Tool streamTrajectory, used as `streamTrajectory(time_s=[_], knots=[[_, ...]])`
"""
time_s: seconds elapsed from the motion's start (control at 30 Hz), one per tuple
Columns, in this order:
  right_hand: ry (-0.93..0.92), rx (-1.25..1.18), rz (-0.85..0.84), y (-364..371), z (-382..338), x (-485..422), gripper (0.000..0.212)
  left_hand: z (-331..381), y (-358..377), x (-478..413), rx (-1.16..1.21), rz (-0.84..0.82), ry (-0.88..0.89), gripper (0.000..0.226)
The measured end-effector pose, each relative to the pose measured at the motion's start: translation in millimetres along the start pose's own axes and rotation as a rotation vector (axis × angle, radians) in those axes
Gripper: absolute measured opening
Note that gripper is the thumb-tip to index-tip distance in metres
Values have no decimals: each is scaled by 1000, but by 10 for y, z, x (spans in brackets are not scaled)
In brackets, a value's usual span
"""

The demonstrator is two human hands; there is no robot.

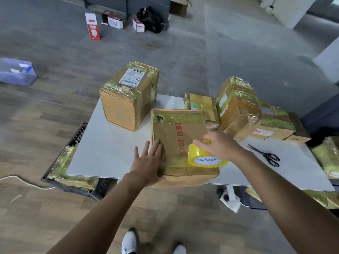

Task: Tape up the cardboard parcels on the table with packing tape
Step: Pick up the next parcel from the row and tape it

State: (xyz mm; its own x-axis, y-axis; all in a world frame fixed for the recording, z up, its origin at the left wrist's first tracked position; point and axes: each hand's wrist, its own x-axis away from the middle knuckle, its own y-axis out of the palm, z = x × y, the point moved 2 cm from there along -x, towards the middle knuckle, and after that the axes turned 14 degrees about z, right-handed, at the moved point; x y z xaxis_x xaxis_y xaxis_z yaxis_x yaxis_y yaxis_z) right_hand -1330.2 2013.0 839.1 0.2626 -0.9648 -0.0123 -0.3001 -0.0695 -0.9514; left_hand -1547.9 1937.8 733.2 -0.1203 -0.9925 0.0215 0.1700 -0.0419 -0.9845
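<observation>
Head view, the only one. We noted the front parcel (176, 136) lying flat at the near edge of the table (110, 149), red print on its top face, a glossy band of tape already across its far end. The left hand (146, 162) lay flat on the parcel's left edge, fingers straight and together, pressing down rather than gripping. The right hand (220, 145) held the tape roll (203, 158) from above, fingers curled over its rim; the roll rested on the parcel's top near the right near corner. A yellowish sheen ran across the near part of the top between the two hands. We judged this to be a strip being laid across the near end, though we could not tell whether it was joined to the roll.

Next move, as we judged it: carry the roll over the right edge and down the side, the flat hand holding the parcel steady, then cut the strip. The scissors (266, 155) lay shut on the table to the right, near the right forearm and apart from the parcel.

Around: a tall parcel (128, 99) behind on the left, a heap of parcels (236, 107) crowding the far right corner and touching the front parcel there, leaving little room to turn it. A black crate (77, 140) of wrapped parcels stood below the table's left side
</observation>
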Motion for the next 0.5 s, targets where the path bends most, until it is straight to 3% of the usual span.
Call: streamTrajectory(time_s=[0.2, 0.37, 0.5], knots=[[-6, 26, -13, 47, -58, 21, 55, 421, 50, -29, 40, 89, 105, 107], [10, -202, -41, 43, 69, 79, 47, 369, 153, -39, -23, 120, 150, 114], [21, -253, -82, 14, 181, 29, 57, 374, 182, -57, -42, 128, 139, 115]])
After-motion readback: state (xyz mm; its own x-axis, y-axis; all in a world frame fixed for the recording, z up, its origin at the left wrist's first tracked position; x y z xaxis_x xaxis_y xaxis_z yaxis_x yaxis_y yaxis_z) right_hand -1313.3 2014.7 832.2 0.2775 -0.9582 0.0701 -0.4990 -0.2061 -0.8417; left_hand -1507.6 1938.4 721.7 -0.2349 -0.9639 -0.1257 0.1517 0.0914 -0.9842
